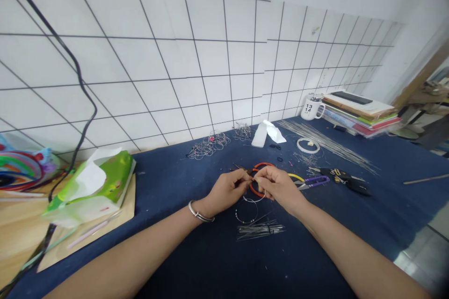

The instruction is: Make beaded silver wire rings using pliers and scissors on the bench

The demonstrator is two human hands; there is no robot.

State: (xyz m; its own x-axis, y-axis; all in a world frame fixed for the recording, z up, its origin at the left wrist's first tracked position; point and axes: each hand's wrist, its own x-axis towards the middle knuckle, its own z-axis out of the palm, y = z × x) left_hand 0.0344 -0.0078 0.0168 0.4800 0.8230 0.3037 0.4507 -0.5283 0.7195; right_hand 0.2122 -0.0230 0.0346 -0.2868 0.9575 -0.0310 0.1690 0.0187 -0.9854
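Note:
My left hand [229, 190], with a silver bangle [200, 212] on its wrist, pinches at the centre of the table. Its fingertips almost meet those of my right hand [277, 187], also closed in a pinch. A thin silver wire loop [255, 201] hangs between the two hands; the small part at the fingertips is too small to make out. Just beneath lies a beaded wire loop [242, 219]. Orange-handled pliers [264, 165] rest behind my fingers, partly hidden. Nearer to me is a bundle of straight wires [257, 231].
Purple-handled snips [315, 181] and black pliers [345, 180] lie to the right, near long wires [333, 145] and a white coil [308, 145]. Tangled beaded loops [206, 145] sit by the wall. A mug [312, 106] and stacked books [361, 107] stand back right; tissues [101, 180] are left.

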